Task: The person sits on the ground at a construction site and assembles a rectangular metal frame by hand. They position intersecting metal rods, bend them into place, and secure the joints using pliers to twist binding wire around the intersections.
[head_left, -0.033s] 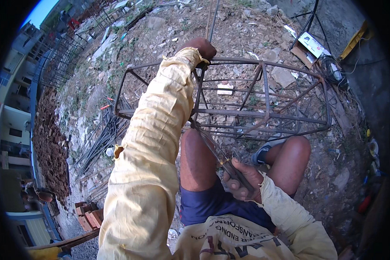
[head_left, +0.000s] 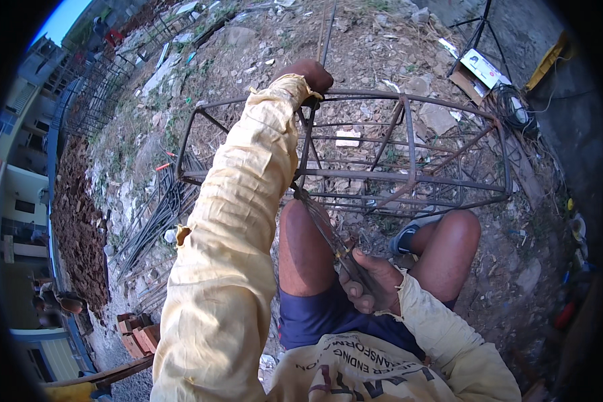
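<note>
Rust-brown box-shaped cage of steel bars (head_left: 362, 174) is laid crosswise on stony, littered ground (head_left: 355, 60), just beyond the seated person's bare knees; its left part is partly covered by the left sleeve. At the far left, a strip of dark brown soil (head_left: 77, 228) is seen beside pale buildings; nearer, red bricks (head_left: 141, 338) are piled; to their right and farther off, a loose bundle of thin dark rods (head_left: 161, 221) is spread beside the cage's left end. By the left hand (head_left: 308, 74), at the end of a long pale-yellow sleeve (head_left: 228, 221), the far upper bar of the cage is covered left of its middle; the fingers are mostly hidden, so how far they are closed, and on what, cannot be told. Between the knees, a slender dark metal hand tool with long handles (head_left: 359, 270) is held slantwise in the right hand (head_left: 375, 285), its fingers curled around the handles; the tool's far end is pointed left toward the cage's near side, and whether contact is made there cannot be told. At the far right, a white-and-brown cardboard box (head_left: 481, 69) is seen near a black tripod (head_left: 482, 21).
</note>
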Tool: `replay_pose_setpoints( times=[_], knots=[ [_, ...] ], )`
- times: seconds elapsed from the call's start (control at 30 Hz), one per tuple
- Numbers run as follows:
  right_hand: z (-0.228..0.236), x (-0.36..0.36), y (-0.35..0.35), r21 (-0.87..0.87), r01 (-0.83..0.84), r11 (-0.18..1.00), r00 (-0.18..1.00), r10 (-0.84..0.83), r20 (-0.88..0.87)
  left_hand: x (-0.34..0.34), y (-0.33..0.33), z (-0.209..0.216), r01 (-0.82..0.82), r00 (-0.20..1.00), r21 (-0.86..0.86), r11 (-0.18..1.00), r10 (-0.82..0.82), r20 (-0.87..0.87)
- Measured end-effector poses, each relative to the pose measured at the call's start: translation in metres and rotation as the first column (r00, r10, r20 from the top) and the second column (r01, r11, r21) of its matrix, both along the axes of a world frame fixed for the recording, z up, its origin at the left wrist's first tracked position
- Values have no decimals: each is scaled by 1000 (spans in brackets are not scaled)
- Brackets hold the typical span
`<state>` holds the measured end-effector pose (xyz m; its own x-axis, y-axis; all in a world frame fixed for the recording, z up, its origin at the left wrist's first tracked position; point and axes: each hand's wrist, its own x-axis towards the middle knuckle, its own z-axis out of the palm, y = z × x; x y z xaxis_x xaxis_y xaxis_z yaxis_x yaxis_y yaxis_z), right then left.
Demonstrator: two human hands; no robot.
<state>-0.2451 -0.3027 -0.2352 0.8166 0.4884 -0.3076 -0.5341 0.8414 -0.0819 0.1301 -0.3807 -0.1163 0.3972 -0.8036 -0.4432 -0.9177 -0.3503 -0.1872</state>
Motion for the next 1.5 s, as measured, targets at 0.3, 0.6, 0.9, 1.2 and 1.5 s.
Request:
replay_pose_setpoints(
  times=[0.3, 0.6, 0.9, 1.2, 1.5],
  knots=[
    [-29, 14, 32, 569, 23, 822, 965, -166, 202, 17, -7, -21, 160, 980, 54, 986, -165, 113],
    [-4, -46, -1, -938, 216, 272, 961, 109, 253, 20, -3, -14, 185, 981, 7, 983, -185, 62],
    [-14, -84, 7, -842, 256, 475, 966, -154, 207, 27, 0, -12, 196, 973, 128, 972, -209, 99],
    [-32, -107, -3, -870, 324, 372, 943, -201, 265, 19, -18, -19, 188, 976, 11, 982, -188, 107],
    [8, -138, -6, -612, 714, 338, 678, -550, 487, 90, 3, -41, 394, 917, -166, 904, -399, 2]
  ],
)
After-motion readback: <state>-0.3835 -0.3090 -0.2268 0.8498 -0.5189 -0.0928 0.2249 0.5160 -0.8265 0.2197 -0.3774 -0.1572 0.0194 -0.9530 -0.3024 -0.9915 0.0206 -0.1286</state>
